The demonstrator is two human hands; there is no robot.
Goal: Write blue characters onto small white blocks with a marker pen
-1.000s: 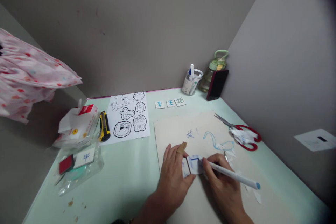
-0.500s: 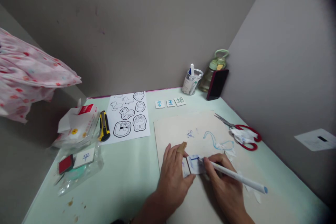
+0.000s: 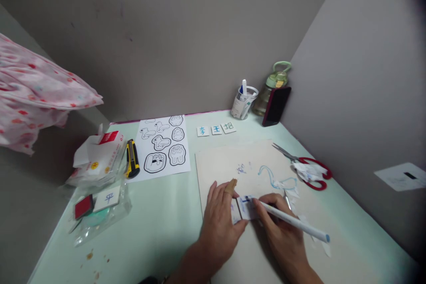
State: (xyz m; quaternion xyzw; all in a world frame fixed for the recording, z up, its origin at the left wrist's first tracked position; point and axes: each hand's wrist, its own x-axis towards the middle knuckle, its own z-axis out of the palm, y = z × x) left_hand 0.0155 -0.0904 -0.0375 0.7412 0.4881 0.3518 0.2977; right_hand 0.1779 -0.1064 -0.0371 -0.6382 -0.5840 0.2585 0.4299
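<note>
My right hand (image 3: 282, 237) is closed round a white felt-tip pen (image 3: 299, 224) with a blue end. The pen's tip is at a small white square tile (image 3: 246, 213), which bears dark blue strokes. My left hand (image 3: 218, 222), with a tan bandage (image 3: 229, 187) on one finger, steadies that tile between thumb and fingers. Another small white tile (image 3: 235, 213) lies right beside it, partly under the left hand. Both hands rest over a cream board (image 3: 213, 164) carrying blue scribbles and a blue bird-like outline (image 3: 271, 177).
Three character tiles (image 3: 216, 130) lie behind the board. Red-handled scissors (image 3: 313, 160) and crumpled tissue are on the right. A pen cup (image 3: 240, 108), bottle (image 3: 261, 100) and phone (image 3: 277, 106) stand at the back. Leftward are a printed sheet (image 3: 183, 159), utility knife (image 3: 132, 159) and tissue pack (image 3: 100, 159).
My right hand and the pen have shifted slightly left, and a further dark stroke shows on the tile. The left hand stays in place.
</note>
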